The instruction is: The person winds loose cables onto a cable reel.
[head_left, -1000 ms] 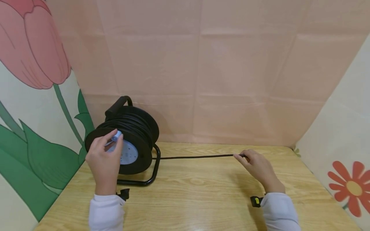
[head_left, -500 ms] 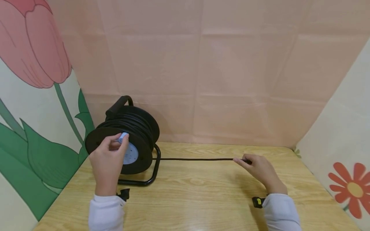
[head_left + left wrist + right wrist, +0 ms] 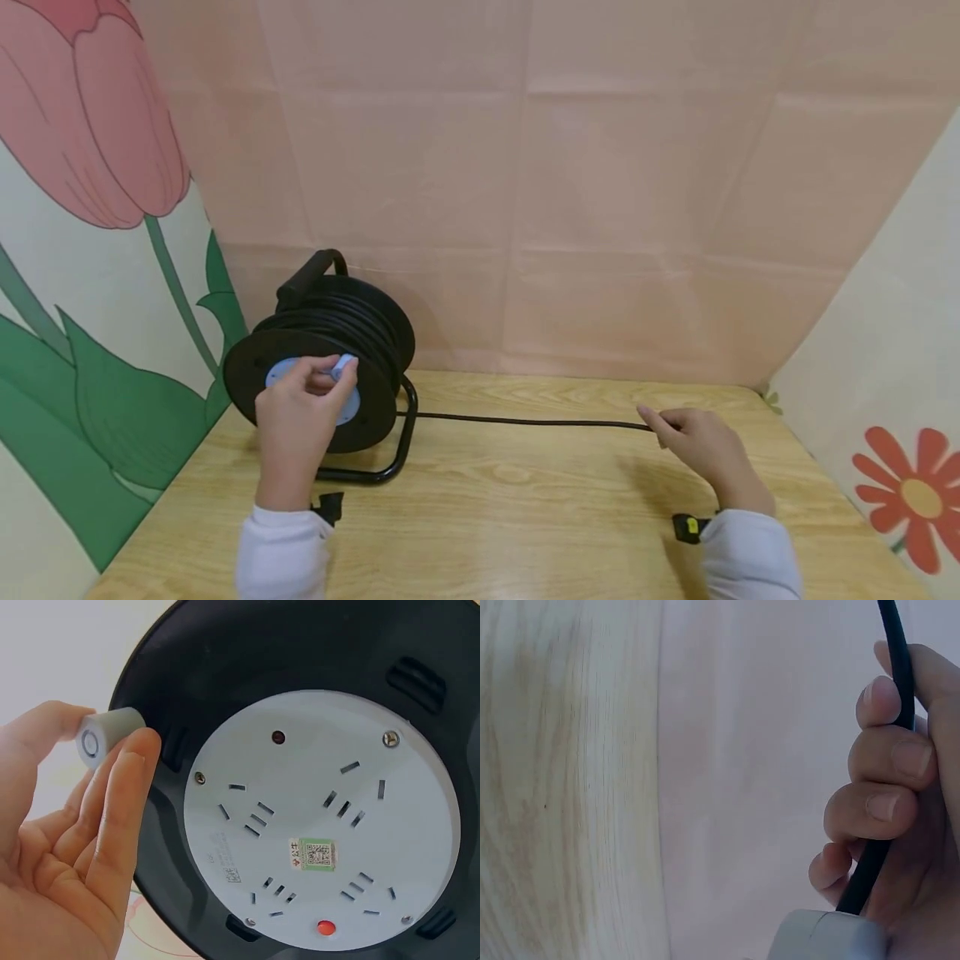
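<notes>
A black cable reel [image 3: 243, 379] with wound cable and a top handle stands on a bent tube frame at the left of the table. My left hand [image 3: 296, 425] pinches the reel's small pale-blue crank knob [image 3: 342, 365] between thumb and fingers, in front of the socket panel. In the left wrist view the knob [image 3: 111, 736] sits near the flange's edge, beside the round socket panel [image 3: 300, 802]. My right hand [image 3: 705, 446] grips the black cable [image 3: 525, 422] running from the reel. Below the curled fingers, the right wrist view shows a pale grey plug-like end [image 3: 829, 937].
The wood-grain table [image 3: 510, 517] spreads between both arms. A pinkish backdrop [image 3: 525, 208] rises behind it, with flower-printed panels [image 3: 105, 417] at the sides. The reel's tube frame [image 3: 375, 477] juts toward the front.
My left hand and the knob have moved right and down across the reel's face. The right hand has shifted right and slightly toward the front, the cable with it, sagging a little.
</notes>
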`<state>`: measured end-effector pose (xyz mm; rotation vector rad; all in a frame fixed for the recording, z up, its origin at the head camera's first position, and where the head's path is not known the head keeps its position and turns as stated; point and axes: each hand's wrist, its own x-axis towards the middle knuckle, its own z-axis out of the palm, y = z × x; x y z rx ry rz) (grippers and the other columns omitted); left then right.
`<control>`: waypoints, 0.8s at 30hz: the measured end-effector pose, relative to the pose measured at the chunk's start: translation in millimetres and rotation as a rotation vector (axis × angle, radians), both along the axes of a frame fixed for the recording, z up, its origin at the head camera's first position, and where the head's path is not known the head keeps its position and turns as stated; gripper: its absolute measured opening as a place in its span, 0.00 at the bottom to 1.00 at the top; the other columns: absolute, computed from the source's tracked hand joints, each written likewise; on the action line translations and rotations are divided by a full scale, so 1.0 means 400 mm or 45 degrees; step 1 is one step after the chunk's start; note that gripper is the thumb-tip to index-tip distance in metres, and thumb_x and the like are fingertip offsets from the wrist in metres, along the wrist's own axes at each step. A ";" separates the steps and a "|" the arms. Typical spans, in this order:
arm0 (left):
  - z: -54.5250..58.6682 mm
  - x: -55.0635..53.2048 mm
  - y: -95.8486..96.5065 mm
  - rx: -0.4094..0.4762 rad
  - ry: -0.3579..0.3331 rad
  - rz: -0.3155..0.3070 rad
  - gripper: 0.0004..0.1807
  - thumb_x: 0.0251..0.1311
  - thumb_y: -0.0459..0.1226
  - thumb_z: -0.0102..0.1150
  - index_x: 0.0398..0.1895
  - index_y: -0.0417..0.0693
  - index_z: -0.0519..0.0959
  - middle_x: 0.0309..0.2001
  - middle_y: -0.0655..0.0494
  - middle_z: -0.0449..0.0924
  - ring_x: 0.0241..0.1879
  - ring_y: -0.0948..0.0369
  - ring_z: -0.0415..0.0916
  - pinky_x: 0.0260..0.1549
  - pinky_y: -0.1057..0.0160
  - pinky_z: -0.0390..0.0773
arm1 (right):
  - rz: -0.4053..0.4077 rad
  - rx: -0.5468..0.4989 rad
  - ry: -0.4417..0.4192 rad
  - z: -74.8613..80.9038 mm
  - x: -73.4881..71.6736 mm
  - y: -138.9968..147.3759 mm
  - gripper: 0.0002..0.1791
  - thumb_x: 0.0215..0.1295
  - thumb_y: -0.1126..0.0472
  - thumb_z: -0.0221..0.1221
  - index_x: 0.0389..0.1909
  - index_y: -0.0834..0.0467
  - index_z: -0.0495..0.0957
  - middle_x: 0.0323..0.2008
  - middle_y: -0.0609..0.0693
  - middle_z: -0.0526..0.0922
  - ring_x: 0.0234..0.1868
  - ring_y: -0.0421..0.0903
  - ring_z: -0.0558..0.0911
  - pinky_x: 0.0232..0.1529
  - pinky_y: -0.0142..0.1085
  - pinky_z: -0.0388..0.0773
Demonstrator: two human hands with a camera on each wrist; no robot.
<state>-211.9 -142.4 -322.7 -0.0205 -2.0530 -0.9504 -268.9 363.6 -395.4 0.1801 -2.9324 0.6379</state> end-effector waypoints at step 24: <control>-0.003 0.003 0.004 -0.005 -0.360 -0.155 0.18 0.60 0.51 0.70 0.41 0.45 0.87 0.28 0.56 0.85 0.29 0.59 0.82 0.35 0.55 0.79 | -0.023 0.218 -0.015 -0.054 -0.009 -0.006 0.35 0.59 0.20 0.50 0.28 0.47 0.85 0.26 0.45 0.82 0.25 0.43 0.76 0.21 0.40 0.68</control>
